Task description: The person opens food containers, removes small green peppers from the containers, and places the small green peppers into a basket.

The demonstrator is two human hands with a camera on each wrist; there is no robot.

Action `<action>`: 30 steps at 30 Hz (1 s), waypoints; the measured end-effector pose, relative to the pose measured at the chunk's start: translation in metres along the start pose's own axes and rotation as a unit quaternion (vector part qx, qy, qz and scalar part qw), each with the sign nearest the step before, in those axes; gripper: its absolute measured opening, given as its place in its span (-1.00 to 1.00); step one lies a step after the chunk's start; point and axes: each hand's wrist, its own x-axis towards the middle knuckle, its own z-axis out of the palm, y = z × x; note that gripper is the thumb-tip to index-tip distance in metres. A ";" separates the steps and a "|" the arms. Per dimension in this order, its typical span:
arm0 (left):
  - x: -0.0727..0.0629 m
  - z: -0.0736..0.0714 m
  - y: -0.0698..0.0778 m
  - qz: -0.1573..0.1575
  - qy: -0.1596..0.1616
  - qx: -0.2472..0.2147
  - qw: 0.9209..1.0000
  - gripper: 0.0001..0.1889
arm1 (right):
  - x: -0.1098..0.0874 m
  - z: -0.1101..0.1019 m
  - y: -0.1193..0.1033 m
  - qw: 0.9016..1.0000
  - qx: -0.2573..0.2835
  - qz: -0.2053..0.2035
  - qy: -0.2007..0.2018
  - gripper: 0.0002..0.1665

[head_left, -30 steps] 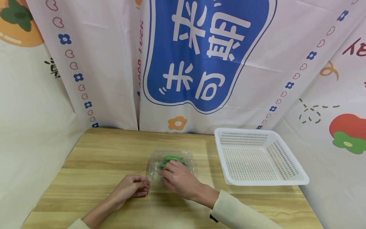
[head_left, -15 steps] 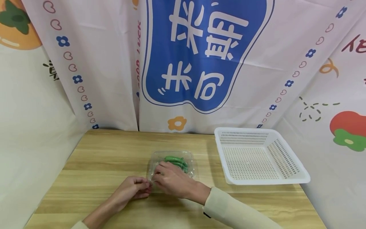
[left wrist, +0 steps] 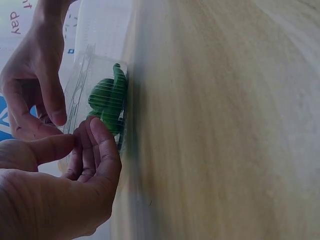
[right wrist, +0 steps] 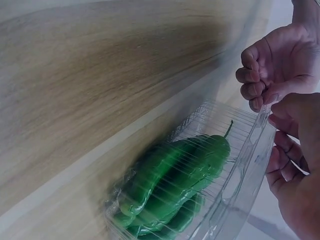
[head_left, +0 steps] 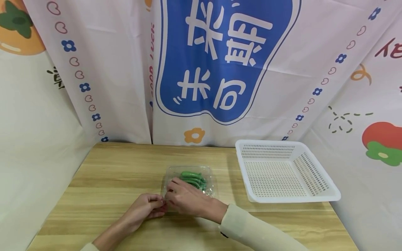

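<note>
Several green peppers (head_left: 191, 175) lie inside a clear plastic clamshell box (right wrist: 238, 170), seen through its ribbed wall in the right wrist view. At the box's near left corner, my left hand (head_left: 145, 210) pinches the edge between thumb and fingers. My right hand (head_left: 189, 199) reaches across the near side of the box, its thumb and bent fingers gripping the rim at that same corner. The two hands' fingertips almost meet there. From the head camera, the right hand covers the box's front left part, and the exact fingertip contact is hidden.
To the right on the wooden table (head_left: 125, 167) stands a white perforated plastic basket (head_left: 248, 181). A printed cloth (head_left: 176, 132) hangs right behind the table, with more cloth along both sides.
My right hand has moved left from over the peppers to the box's near left corner, beside the left hand. More of the peppers now shows. The left hand has barely shifted.
</note>
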 end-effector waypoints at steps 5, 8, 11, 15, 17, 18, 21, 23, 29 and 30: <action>0.000 0.000 -0.001 0.001 0.002 -0.001 1.000 -0.79 | 0.000 0.001 0.000 1.000 0.002 0.000 -0.016 -0.89; 0.000 0.001 -0.002 0.003 0.006 -0.001 1.000 -0.80 | 0.001 0.003 0.000 1.000 0.007 -0.002 -0.021 -0.89; 0.000 0.001 -0.003 0.005 0.009 0.000 1.000 -0.81 | 0.002 0.005 0.000 1.000 0.004 -0.003 -0.021 -0.88; 0.001 0.000 -0.003 0.007 0.014 0.004 1.000 -0.80 | 0.004 0.007 0.000 1.000 -0.009 -0.009 -0.010 -0.83; 0.001 0.000 -0.003 0.010 0.015 0.008 1.000 -0.78 | 0.004 0.008 -0.001 1.000 -0.014 -0.012 -0.002 -0.81; 0.001 0.000 -0.003 0.010 0.015 0.010 1.000 -0.77 | 0.004 0.008 -0.001 1.000 -0.016 -0.014 0.003 -0.80; 0.001 0.000 -0.003 0.012 0.017 0.015 1.000 -0.75 | 0.005 0.011 -0.001 1.000 -0.020 -0.015 0.017 -0.78; 0.001 0.001 -0.002 0.012 0.019 0.017 1.000 -0.76 | 0.004 0.014 -0.001 0.999 -0.010 -0.012 0.028 -0.78; 0.001 0.002 -0.003 0.018 0.029 0.023 0.999 -0.80 | 0.002 0.023 0.000 0.997 0.051 0.001 0.062 -0.87; 0.001 0.003 -0.003 0.018 0.031 0.023 0.999 -0.81 | 0.002 0.024 0.001 0.996 0.055 0.001 0.066 -0.88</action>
